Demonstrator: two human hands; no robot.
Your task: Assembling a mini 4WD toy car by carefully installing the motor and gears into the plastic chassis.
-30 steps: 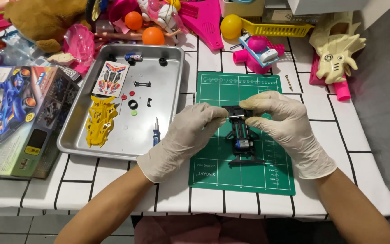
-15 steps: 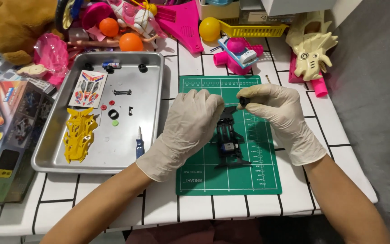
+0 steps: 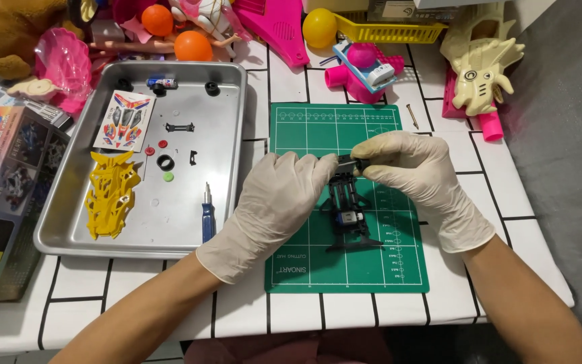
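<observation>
Both gloved hands meet over the green cutting mat [image 3: 318,128]: left hand [image 3: 279,195] curled around the front end of the black toy car chassis [image 3: 347,212], right hand [image 3: 409,168] pinching a small black part at that same end, fingertips pressed together. Chassis sits on the mat's middle, rear end toward the person. Left of the mat, the metal tray [image 3: 227,135] holds a yellow car body [image 3: 110,193], sticker sheet [image 3: 125,120], blue screwdriver [image 3: 207,214] and small loose parts.
</observation>
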